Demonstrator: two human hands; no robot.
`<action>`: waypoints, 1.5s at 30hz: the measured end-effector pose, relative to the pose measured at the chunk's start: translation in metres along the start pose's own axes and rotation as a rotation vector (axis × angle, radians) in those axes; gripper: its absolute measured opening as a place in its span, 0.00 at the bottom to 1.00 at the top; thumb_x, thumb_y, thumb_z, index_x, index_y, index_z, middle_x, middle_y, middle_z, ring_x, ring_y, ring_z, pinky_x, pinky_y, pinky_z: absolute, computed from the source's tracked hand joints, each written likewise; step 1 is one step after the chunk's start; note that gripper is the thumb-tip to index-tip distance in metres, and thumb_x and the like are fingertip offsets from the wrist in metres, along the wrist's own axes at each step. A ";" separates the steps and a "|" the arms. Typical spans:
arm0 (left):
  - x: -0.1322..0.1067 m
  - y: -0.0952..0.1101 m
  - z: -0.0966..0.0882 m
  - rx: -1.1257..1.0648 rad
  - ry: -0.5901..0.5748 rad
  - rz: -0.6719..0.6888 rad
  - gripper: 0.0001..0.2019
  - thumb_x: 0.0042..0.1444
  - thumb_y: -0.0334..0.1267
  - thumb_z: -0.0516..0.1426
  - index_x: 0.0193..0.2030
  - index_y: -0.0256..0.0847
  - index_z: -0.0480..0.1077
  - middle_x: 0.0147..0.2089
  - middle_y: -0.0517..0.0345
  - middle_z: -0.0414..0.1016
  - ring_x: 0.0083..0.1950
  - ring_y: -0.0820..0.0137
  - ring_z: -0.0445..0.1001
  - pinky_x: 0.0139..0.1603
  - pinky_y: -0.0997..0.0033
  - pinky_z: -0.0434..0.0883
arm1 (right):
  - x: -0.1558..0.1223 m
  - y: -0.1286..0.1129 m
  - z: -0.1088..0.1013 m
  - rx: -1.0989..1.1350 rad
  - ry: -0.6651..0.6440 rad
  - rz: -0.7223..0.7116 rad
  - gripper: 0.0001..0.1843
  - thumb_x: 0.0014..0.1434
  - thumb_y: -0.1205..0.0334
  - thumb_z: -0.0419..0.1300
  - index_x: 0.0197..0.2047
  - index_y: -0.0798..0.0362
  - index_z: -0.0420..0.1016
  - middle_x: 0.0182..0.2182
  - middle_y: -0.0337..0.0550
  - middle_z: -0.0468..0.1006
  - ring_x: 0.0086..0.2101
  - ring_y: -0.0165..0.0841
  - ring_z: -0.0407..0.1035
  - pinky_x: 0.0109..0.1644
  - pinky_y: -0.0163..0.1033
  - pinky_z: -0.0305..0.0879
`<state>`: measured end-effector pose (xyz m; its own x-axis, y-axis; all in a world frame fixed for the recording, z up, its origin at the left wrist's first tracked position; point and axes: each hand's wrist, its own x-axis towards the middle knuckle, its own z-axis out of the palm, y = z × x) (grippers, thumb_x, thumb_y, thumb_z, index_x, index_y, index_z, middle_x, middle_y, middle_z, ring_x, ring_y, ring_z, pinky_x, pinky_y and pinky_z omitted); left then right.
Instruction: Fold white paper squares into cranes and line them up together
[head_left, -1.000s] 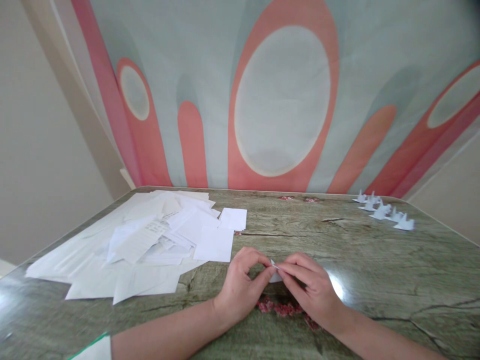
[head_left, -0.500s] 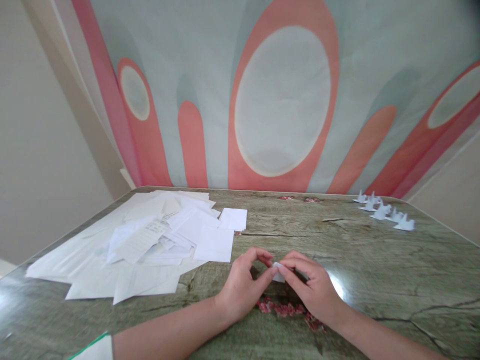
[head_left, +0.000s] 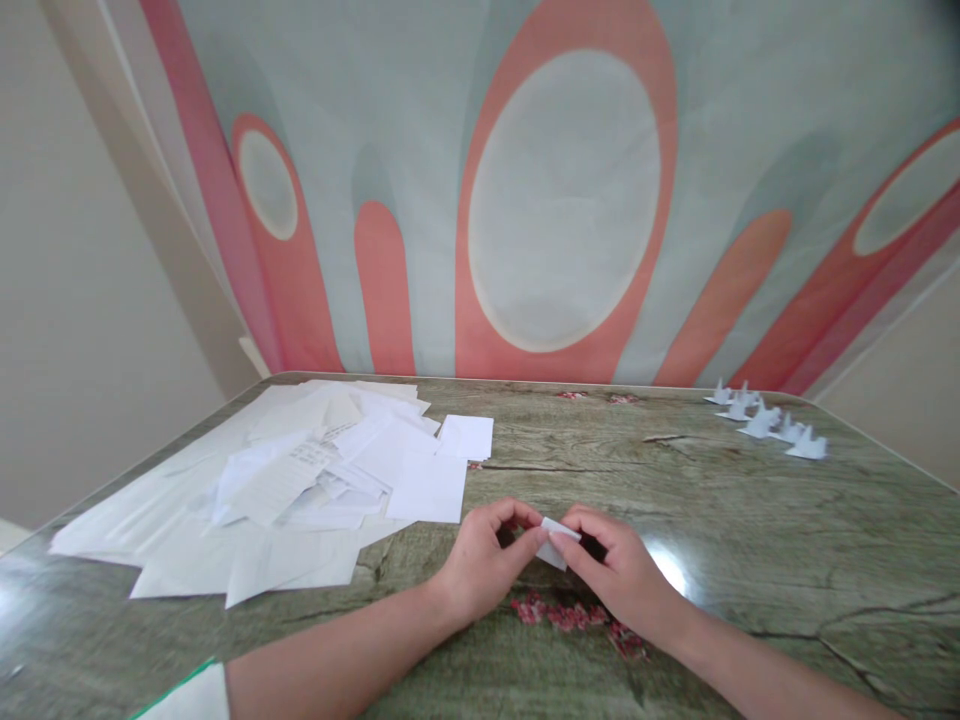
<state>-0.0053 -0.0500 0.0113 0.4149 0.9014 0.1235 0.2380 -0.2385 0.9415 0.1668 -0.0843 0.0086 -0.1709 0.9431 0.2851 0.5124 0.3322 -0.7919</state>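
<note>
A small folded piece of white paper (head_left: 553, 555) is pinched between my two hands, just above the table near the middle front. My left hand (head_left: 484, 560) grips its left side with thumb and index finger. On the right side, my right hand (head_left: 619, 565) holds it the same way, the thumb lying across its face. Part of the paper is hidden behind my fingers, so its exact folded shape cannot be made out.
A spread heap of white paper sheets (head_left: 300, 490) covers the table's left side. Square sheets (head_left: 427, 488) lie at its right edge. Several small folded paper figures (head_left: 761, 420) stand in a group at the back right. A patterned wall (head_left: 420, 100) rises behind the wooden table (head_left: 600, 455).
The folded paper has tilted and more of it shows between my fingers. My right thumb has shifted slightly over it. The heap and the paper figures stay put.
</note>
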 end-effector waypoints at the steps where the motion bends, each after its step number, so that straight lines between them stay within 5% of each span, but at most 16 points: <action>1: 0.000 0.000 0.000 0.003 0.003 -0.003 0.08 0.53 0.39 0.57 0.33 0.36 0.71 0.29 0.59 0.73 0.30 0.72 0.69 0.32 0.77 0.65 | 0.000 0.000 0.000 -0.009 -0.010 0.004 0.15 0.60 0.55 0.51 0.25 0.53 0.65 0.23 0.36 0.64 0.26 0.28 0.61 0.30 0.33 0.58; 20: 0.008 0.002 -0.003 0.026 0.017 -0.002 0.10 0.56 0.40 0.53 0.29 0.36 0.68 0.26 0.61 0.67 0.28 0.73 0.65 0.31 0.76 0.63 | 0.006 0.003 0.002 -0.083 -0.128 0.060 0.16 0.58 0.58 0.53 0.21 0.53 0.61 0.20 0.33 0.62 0.24 0.28 0.59 0.29 0.33 0.55; 30: 0.018 -0.006 -0.011 0.070 0.102 0.010 0.11 0.57 0.42 0.52 0.30 0.36 0.68 0.26 0.60 0.68 0.29 0.72 0.65 0.31 0.75 0.63 | 0.002 -0.005 -0.001 -0.047 -0.188 0.012 0.10 0.57 0.64 0.55 0.24 0.53 0.67 0.24 0.35 0.71 0.31 0.30 0.65 0.42 0.38 0.55; 37: 0.014 -0.007 -0.008 0.048 0.058 0.005 0.11 0.57 0.41 0.53 0.32 0.36 0.71 0.28 0.59 0.71 0.30 0.72 0.67 0.33 0.75 0.64 | 0.006 0.001 -0.008 0.077 -0.086 0.124 0.09 0.59 0.61 0.52 0.29 0.53 0.67 0.25 0.36 0.67 0.29 0.30 0.62 0.33 0.34 0.58; 45: 0.011 -0.006 -0.006 0.086 -0.040 0.044 0.10 0.56 0.40 0.55 0.38 0.37 0.72 0.34 0.57 0.75 0.35 0.70 0.71 0.38 0.74 0.66 | 0.005 0.006 -0.003 0.055 -0.068 0.073 0.13 0.60 0.56 0.52 0.29 0.53 0.70 0.26 0.37 0.69 0.30 0.31 0.64 0.35 0.35 0.58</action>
<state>-0.0079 -0.0364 0.0089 0.4609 0.8746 0.1503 0.2924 -0.3096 0.9048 0.1717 -0.0778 0.0073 -0.1924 0.9628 0.1897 0.4792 0.2609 -0.8380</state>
